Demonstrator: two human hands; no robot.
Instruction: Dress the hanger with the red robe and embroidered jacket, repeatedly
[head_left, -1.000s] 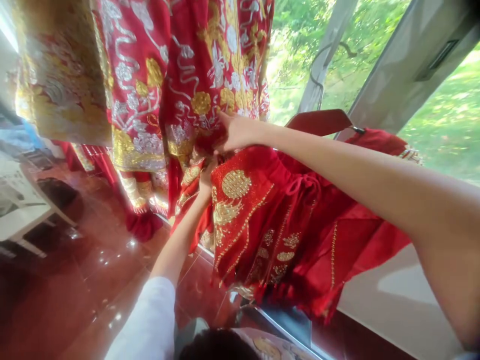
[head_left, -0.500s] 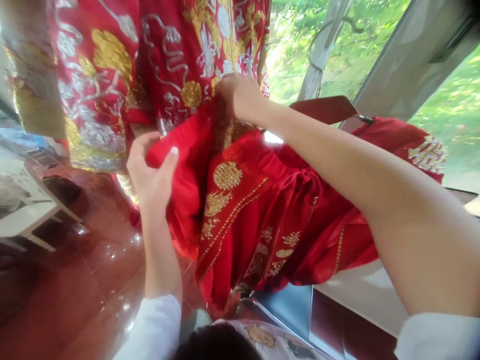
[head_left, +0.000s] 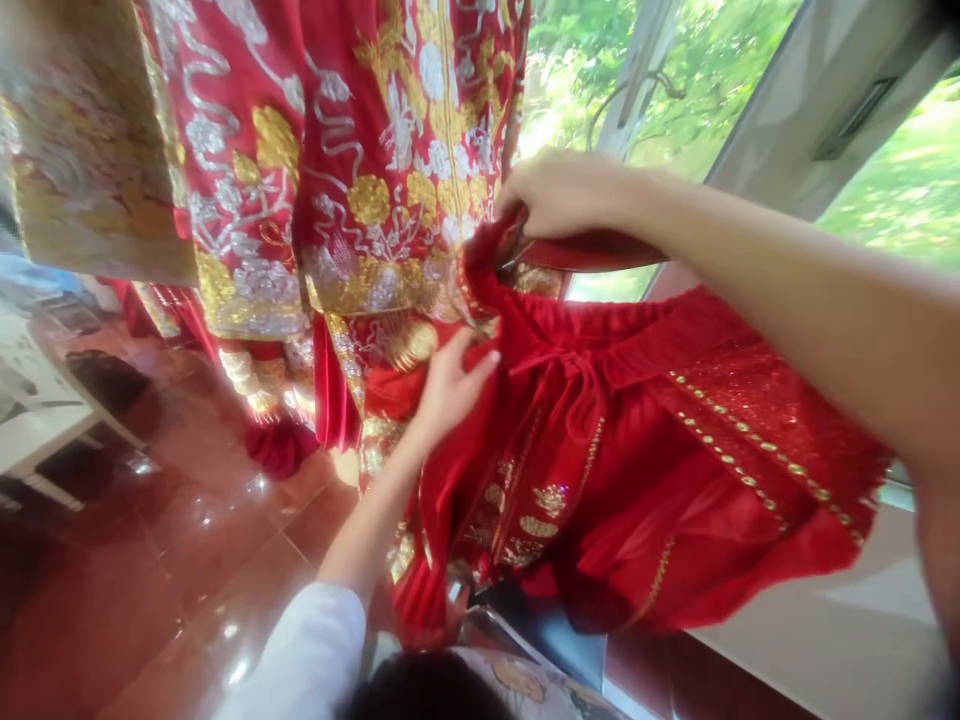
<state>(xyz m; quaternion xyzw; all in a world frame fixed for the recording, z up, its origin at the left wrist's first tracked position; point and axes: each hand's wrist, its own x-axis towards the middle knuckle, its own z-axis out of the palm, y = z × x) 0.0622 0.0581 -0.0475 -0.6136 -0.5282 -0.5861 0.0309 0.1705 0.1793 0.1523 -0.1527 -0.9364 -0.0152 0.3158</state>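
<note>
My right hand (head_left: pixel 559 192) is closed on the top edge of a red skirt (head_left: pixel 637 470) with gold embroidery, holding it up by a dark red hanger (head_left: pixel 600 250). My left hand (head_left: pixel 450 385) presses against the red cloth lower down, fingers curled into the folds at the skirt's left side. The skirt hangs spread out to the right. Just to the left hangs a red robe (head_left: pixel 360 160) thick with gold and silver embroidery, touching the skirt.
A gold-patterned garment (head_left: pixel 82 170) hangs at far left. Below is a glossy red-brown tiled floor (head_left: pixel 150 560) with a white table (head_left: pixel 37 430) at left. A window frame (head_left: pixel 817 110) and green trees lie behind. A white ledge (head_left: pixel 825 640) runs lower right.
My right hand has moved right and up with the skirt's top edge. My left hand let go of the fold it pinched at left and moved right onto the skirt's side.
</note>
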